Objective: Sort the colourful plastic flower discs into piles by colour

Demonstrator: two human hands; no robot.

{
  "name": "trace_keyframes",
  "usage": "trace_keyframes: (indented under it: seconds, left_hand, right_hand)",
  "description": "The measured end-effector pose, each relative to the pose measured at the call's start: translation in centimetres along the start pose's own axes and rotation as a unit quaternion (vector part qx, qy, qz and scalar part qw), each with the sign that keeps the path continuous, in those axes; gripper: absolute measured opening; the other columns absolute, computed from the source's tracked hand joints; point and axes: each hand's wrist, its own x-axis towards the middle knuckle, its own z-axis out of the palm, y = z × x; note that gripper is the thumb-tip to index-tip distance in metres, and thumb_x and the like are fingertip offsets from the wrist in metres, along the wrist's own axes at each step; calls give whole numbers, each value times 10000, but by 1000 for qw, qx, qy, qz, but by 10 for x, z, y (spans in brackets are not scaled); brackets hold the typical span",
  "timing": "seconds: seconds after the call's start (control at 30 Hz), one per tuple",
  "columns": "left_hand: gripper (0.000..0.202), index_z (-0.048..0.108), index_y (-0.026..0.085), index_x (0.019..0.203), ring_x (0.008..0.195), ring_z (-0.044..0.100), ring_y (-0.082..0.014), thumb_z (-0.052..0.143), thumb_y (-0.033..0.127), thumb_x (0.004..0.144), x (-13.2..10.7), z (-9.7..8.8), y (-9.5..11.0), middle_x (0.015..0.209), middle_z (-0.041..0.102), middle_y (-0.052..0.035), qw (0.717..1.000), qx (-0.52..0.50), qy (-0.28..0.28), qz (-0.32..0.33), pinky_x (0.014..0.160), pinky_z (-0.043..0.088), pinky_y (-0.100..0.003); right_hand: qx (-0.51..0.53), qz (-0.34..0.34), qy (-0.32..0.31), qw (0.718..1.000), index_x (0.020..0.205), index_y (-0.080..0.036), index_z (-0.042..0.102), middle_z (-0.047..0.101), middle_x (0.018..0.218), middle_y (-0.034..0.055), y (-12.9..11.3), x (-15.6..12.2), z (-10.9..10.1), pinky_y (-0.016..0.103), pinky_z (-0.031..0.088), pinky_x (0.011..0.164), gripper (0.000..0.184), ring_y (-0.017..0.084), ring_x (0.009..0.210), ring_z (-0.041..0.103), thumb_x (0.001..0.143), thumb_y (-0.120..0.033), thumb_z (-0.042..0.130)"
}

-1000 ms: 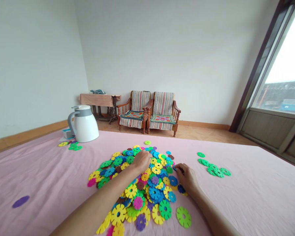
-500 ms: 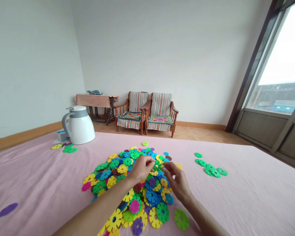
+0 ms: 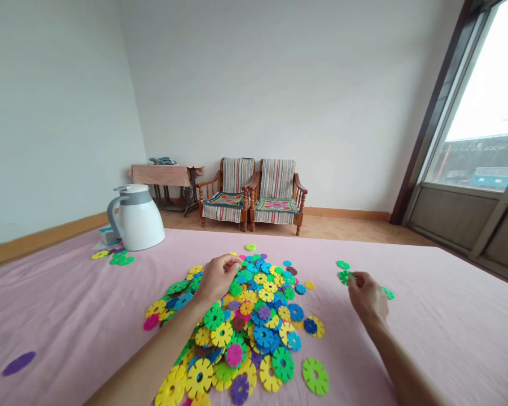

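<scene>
A heap of flat plastic snowflake discs [image 3: 254, 316] in yellow, blue, green, purple and pink lies on the pink cloth [image 3: 68, 316] in front of me. My left hand [image 3: 215, 277] rests on the heap's far left part, fingers curled in a pinch over the discs; what it holds is hidden. My right hand [image 3: 366, 298] is off to the right at a small group of green discs [image 3: 345, 275], fingers pinched on a green disc there. My hand covers most of that green group.
A white jug [image 3: 136, 217] stands at the far left of the cloth with a few yellow and green discs [image 3: 117, 258] by it. One purple disc [image 3: 19, 363] lies alone near left. Two wooden chairs [image 3: 254, 194], a small table and a large window [image 3: 482, 135] are beyond.
My right hand left the heap and moved right to the green group, with a green disc in its fingers. My left hand shifted slightly left on the heap.
</scene>
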Motion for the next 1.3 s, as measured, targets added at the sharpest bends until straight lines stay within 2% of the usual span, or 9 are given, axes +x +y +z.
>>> trace_keyframes:
  seconds: [0.1, 0.17, 0.37, 0.53, 0.73, 0.9, 1.03, 1.17, 1.3]
  left_hand:
    - [259, 679, 166, 854, 751, 669, -188, 484, 310, 761, 8, -14, -22, 813, 731, -40, 999, 35, 19, -17, 698, 506, -270]
    - [254, 681, 177, 851, 760, 671, -192, 486, 312, 758, 11, -21, -35, 830, 732, -35, 998, 55, 22, -23, 707, 501, -273]
    - [166, 695, 216, 774, 694, 650, -186, 572, 291, 692, 10, -29, -51, 787, 721, -15, 991, 130, -14, -12, 658, 475, -255]
    - [150, 698, 206, 744, 748, 620, -217, 674, 270, 610, 4, -21, -49, 802, 682, -48, 981, 190, -37, 8, 681, 438, -272]
    - [43, 663, 203, 622, 713, 577, -194, 642, 176, 648, 1, -17, -40, 694, 619, -28, 975, 213, -52, 18, 671, 389, -252]
    - [213, 615, 162, 574, 671, 545, -152, 535, 180, 770, 1, -18, -26, 646, 571, -11, 982, 182, -53, 19, 633, 364, -222]
    - [166, 641, 146, 707, 611, 551, -135, 522, 227, 789, -7, -2, -9, 613, 568, 13, 989, 116, -94, 22, 558, 381, -201]
    - [275, 603, 120, 1008, 630, 585, -135, 540, 202, 753, -22, 17, 13, 677, 596, 8, 985, -94, -146, -2, 596, 445, -219]
    - [297, 602, 132, 1025, 611, 567, -124, 557, 191, 737, -34, 25, 28, 659, 581, 18, 975, -148, -166, 3, 581, 441, -217]
  right_hand:
    - [-76, 108, 88, 987, 921, -221, 615, 616, 854, 176, 17, 4, -9, 442, 368, 591, 369, 327, 747, 557, 809, -443, 343]
    - [-98, 117, 121, 981, 966, -209, 616, 602, 952, 192, 18, 4, -9, 467, 374, 649, 383, 356, 858, 546, 805, -443, 360]
    - [-25, -27, 93, 995, 943, -164, 620, 615, 889, 128, -1, 0, 16, 369, 414, 758, 337, 254, 825, 568, 805, -340, 368]
    - [13, -124, 54, 991, 932, -171, 609, 614, 881, 87, -16, -11, 28, 328, 435, 724, 290, 202, 755, 574, 802, -286, 376]
    - [21, -147, 37, 988, 948, -168, 602, 602, 893, 87, -18, -14, 27, 320, 448, 687, 274, 182, 725, 585, 827, -260, 374]
    - [56, -159, 43, 985, 941, -164, 616, 613, 903, 87, -34, -18, 23, 318, 456, 680, 274, 183, 733, 580, 840, -272, 385]
    - [141, -185, -36, 972, 963, -179, 610, 643, 876, 64, -71, -37, 20, 282, 456, 642, 260, 149, 659, 567, 864, -290, 398]
    - [244, -182, -161, 939, 946, -185, 599, 634, 732, 26, -112, -66, 16, 242, 444, 591, 227, 136, 623, 561, 864, -316, 432]
    - [287, -136, -243, 916, 900, -183, 584, 577, 593, -13, -132, -89, 15, 223, 400, 508, 214, 124, 538, 524, 854, -347, 453]
